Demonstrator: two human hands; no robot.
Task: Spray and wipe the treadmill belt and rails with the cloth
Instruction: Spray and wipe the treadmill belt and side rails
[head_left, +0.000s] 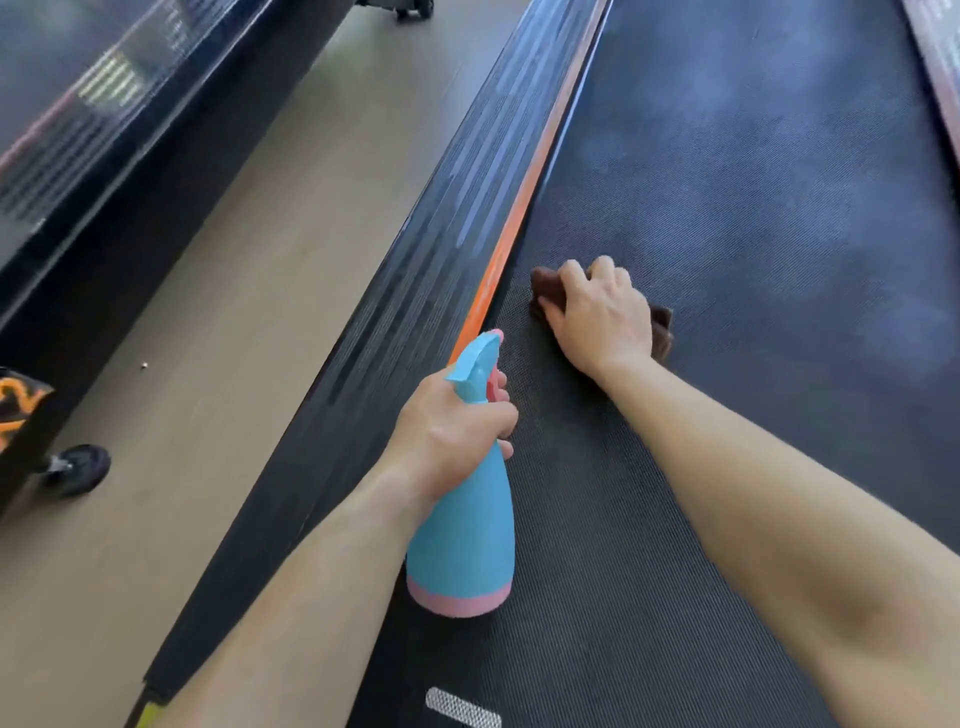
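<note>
A: Entry one. Your right grip (597, 317) lies palm down on the brown cloth (662, 327), which sits on the treadmill belt (727, 208). The fingers bend over the cloth's far edge, and corners show to either side of the grip. My reading is that you bunch it so it travels with the hand rather than sliding out.

B: Agreed. Your left grip (452, 415) is wrapped round the neck of the blue spray bottle (462, 545), with a finger by the pink trigger. The nozzle points ahead, and the bottle sits behind and to the left of your right grip. Whether its pink base touches the belt, I cannot tell. You likely hold it ready so you can spray and wipe without putting it down.

A: Edges. Just left of your right grip runs the orange strip (524, 208), then the ribbed left rail (441, 234). Expect the cloth to catch at that step.

B: Room. Ahead and to the right of that grip the belt is open, with pale hazy patches, as far as the right rail (935, 67), well apart. Beyond the left rail there is floor (234, 260), then a neighbouring machine's wheel (78, 467).
</note>
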